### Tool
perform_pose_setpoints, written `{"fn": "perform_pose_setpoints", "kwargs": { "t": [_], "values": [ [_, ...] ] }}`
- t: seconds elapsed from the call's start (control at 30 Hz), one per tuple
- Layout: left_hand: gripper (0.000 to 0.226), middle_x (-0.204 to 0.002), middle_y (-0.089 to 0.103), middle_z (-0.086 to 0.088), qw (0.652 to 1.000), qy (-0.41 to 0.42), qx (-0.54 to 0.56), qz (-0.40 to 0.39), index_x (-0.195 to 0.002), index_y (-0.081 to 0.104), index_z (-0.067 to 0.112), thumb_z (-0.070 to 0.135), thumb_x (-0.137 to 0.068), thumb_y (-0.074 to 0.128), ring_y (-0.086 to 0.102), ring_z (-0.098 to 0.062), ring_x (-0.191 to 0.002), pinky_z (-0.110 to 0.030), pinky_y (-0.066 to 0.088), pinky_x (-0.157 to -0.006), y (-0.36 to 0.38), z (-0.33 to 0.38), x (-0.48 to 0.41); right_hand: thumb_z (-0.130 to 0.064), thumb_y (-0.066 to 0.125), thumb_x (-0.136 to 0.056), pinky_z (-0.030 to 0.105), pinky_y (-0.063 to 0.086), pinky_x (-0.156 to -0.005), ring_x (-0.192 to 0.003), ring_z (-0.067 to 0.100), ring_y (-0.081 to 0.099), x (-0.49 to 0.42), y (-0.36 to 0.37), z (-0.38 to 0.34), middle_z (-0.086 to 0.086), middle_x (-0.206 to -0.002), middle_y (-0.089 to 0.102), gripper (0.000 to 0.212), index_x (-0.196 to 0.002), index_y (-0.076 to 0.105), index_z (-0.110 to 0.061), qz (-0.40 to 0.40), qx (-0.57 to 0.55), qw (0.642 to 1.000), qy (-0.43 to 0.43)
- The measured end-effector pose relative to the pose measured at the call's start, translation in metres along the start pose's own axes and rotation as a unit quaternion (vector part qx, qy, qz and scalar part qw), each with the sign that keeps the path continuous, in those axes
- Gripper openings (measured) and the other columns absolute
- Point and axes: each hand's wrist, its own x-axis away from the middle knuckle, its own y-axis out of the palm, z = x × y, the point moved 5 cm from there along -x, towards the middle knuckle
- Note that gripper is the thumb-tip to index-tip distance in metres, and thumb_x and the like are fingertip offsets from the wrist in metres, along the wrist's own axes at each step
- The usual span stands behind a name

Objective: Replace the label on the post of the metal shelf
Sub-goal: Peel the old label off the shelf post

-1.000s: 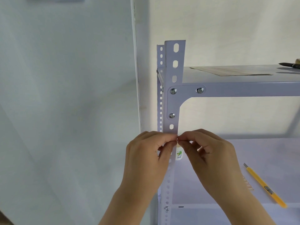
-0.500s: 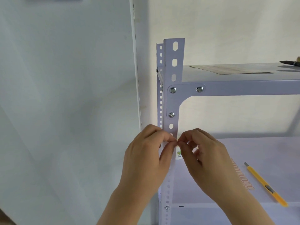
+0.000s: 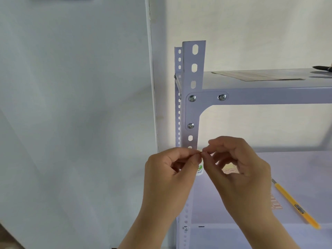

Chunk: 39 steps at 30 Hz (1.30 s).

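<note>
Both hands are raised in front of the perforated post (image 3: 190,121) of the pale metal shelf (image 3: 269,96), just below its corner bracket. The left hand (image 3: 168,178) is closed in a pinch, thumb and forefinger pressed together at the post's right edge. The right hand (image 3: 239,169) is pinched likewise, its fingertips met tip to tip with those of the left. Whatever is nipped between them is too small to be made out. A white label (image 3: 199,170) with a green mark is seen on the post directly under the pinch, partly hidden by both thumbs.

On the lower shelf board a yellow utility knife (image 3: 294,205) is laid at a slant, with a strip of reddish labels (image 3: 276,203) just beside it. A flat sheet (image 3: 258,76) and a dark pen (image 3: 323,68) are noted on the top board.
</note>
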Motion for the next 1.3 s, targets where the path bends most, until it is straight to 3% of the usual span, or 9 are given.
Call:
{"fn": "perform_pose_setpoints", "kwargs": {
  "t": [0.3,0.37,0.47,0.53,0.67,0.77,1.0,1.13,1.3],
  "values": [
    [0.028,-0.075,0.079,-0.007,0.996,-0.028,0.079,0.017,-0.080,0.082,0.039,0.012,-0.086,0.074,0.066,-0.045,-0.077,-0.050,0.058,-0.078,0.003,-0.003,0.005,-0.012,0.072,-0.083,0.026,0.050,-0.048,-0.055,0.007,0.064,0.011,0.001,-0.004,-0.004,-0.069,0.075,0.008,-0.089,0.078,-0.010,0.025,0.142,0.982,-0.125],
    [0.028,-0.075,0.080,-0.002,0.997,-0.018,0.075,0.016,-0.084,0.082,0.039,0.012,-0.086,0.074,0.068,-0.042,-0.075,-0.047,0.059,-0.076,0.001,-0.003,0.006,-0.011,0.070,-0.084,0.028,0.049,-0.046,-0.054,0.008,0.061,0.014,0.004,-0.003,-0.004,-0.068,0.074,0.010,-0.090,0.079,-0.009,0.027,0.159,0.977,-0.139],
    [0.022,-0.079,0.081,0.010,0.997,-0.010,0.079,0.013,-0.088,0.082,0.034,0.012,-0.085,0.076,0.077,-0.019,-0.075,-0.031,0.063,-0.074,-0.002,-0.002,0.005,-0.007,0.070,-0.084,0.032,0.048,-0.043,-0.048,0.018,0.063,0.019,0.008,-0.001,-0.001,-0.063,0.073,0.014,-0.094,0.079,-0.011,0.028,0.177,0.972,-0.153],
    [0.020,-0.080,0.081,0.012,0.997,-0.007,0.077,0.014,-0.089,0.082,0.033,0.014,-0.083,0.078,0.078,-0.019,-0.079,-0.032,0.063,-0.077,-0.005,-0.002,0.005,-0.004,0.071,-0.081,0.031,0.050,-0.042,-0.046,0.020,0.062,0.022,0.011,-0.003,0.001,-0.064,0.074,0.017,-0.095,0.079,-0.010,0.023,0.174,0.973,-0.151],
    [0.017,-0.076,0.081,0.007,0.998,0.007,0.054,0.009,-0.087,0.082,0.031,0.015,-0.084,0.077,0.074,-0.034,-0.078,-0.047,0.061,-0.078,-0.010,-0.004,0.005,-0.009,0.073,-0.081,0.012,0.048,-0.054,-0.058,0.009,0.066,0.018,0.008,-0.001,-0.009,-0.073,0.074,0.014,-0.091,0.077,-0.018,0.011,0.049,0.999,-0.015],
    [0.014,-0.074,0.079,0.011,0.999,0.035,0.019,0.006,-0.085,0.081,0.033,0.020,-0.083,0.076,0.072,-0.031,-0.073,-0.043,0.060,-0.073,-0.014,-0.003,0.005,-0.015,0.072,-0.082,0.010,0.046,-0.054,-0.062,0.009,0.069,0.015,0.009,0.002,-0.012,-0.069,0.071,0.012,-0.084,0.075,-0.027,-0.021,-0.005,0.998,0.060],
    [0.017,-0.072,0.078,0.014,0.998,0.058,0.004,-0.006,-0.081,0.081,0.030,0.013,-0.084,0.077,0.074,-0.014,-0.070,-0.032,0.060,-0.068,-0.015,-0.003,0.012,-0.021,0.064,-0.088,0.030,0.053,-0.052,-0.057,0.016,0.069,0.017,0.013,0.000,-0.009,-0.069,0.070,0.017,-0.075,0.063,-0.033,-0.093,0.017,0.987,0.127],
    [0.020,-0.072,0.079,0.012,0.998,0.044,0.039,-0.019,-0.079,0.080,0.030,0.011,-0.084,0.077,0.075,-0.012,-0.070,-0.022,0.059,-0.066,-0.013,-0.007,0.016,-0.013,0.060,-0.090,0.016,0.048,-0.049,-0.055,0.011,0.067,0.025,0.011,0.000,-0.004,-0.062,0.067,0.020,-0.074,0.063,-0.024,-0.101,-0.022,0.978,0.183],
    [0.021,-0.074,0.079,0.012,0.995,0.019,0.076,-0.056,-0.083,0.079,0.033,0.014,-0.087,0.072,0.070,-0.016,-0.066,-0.028,0.060,-0.067,-0.002,-0.013,0.025,-0.007,0.059,-0.090,0.023,0.050,-0.049,-0.049,0.009,0.063,0.039,0.001,0.000,-0.007,-0.062,0.072,0.020,-0.075,0.068,-0.016,-0.048,-0.056,0.972,0.223]
  ]
}}
